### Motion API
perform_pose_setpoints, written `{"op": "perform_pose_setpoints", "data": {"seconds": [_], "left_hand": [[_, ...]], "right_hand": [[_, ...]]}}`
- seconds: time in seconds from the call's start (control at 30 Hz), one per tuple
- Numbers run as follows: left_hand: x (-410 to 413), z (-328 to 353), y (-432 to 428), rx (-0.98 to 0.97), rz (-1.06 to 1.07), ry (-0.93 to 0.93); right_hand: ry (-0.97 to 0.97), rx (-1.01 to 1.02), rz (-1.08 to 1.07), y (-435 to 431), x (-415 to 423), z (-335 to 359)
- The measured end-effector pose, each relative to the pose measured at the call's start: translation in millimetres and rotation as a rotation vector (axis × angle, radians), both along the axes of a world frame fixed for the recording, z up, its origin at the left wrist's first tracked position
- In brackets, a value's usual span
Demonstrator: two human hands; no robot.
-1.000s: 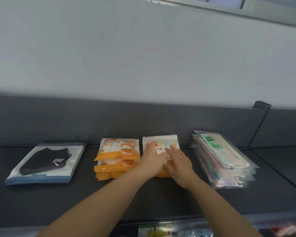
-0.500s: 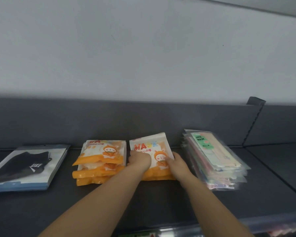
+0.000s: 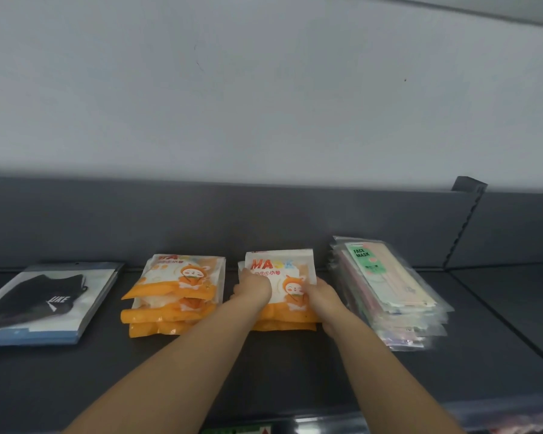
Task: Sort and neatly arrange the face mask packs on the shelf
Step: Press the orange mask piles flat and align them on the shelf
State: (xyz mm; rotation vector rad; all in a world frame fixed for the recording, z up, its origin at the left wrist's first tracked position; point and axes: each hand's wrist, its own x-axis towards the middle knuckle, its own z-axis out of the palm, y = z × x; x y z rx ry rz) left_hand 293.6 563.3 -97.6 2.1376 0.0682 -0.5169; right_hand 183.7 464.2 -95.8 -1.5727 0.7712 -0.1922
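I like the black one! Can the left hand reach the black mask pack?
Probably not yet: the left hand grips the orange-and-white mask pack, and another orange pile lies between it and the flat black mask pack.

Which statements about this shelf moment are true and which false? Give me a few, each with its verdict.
1. Both hands grip the middle stack. True: the left hand and right hand hold the orange MASK stack by its side edges.
2. The far-right pile holds black masks. False: the black mask pack lies far left.
3. A clear FACE MASK pile sits right of the held stack. True.
4. The two orange stacks touch. False: the other orange stack lies apart, with a strip of shelf showing between them.
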Motion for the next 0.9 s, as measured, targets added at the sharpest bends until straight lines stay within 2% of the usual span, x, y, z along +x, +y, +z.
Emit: {"op": "perform_pose_setpoints", "data": {"seconds": [0.23, 0.37, 0.53, 0.7, 0.9], "left_hand": [[-5, 11, 5, -0.063, 0.019, 0.021], [-7, 19, 16, -0.288, 0.119, 0.137], [-16, 23, 31, -0.507, 0.074, 0.106], [-36, 56, 42, -0.36, -0.003, 0.087], [-39, 98, 71, -0.566, 0.006, 0.067]], "right_hand": [[0.041, -0.106, 0.027, 3, -1, 3], [0.024, -0.116, -0.002, 3, -3, 13], [0.016, -0.177, -0.083, -5, -5, 13], [-0.028, -0.267, -0.14, -3, -9, 16], [-0.133, -0.346, -0.226, 15, -12, 39]]}}
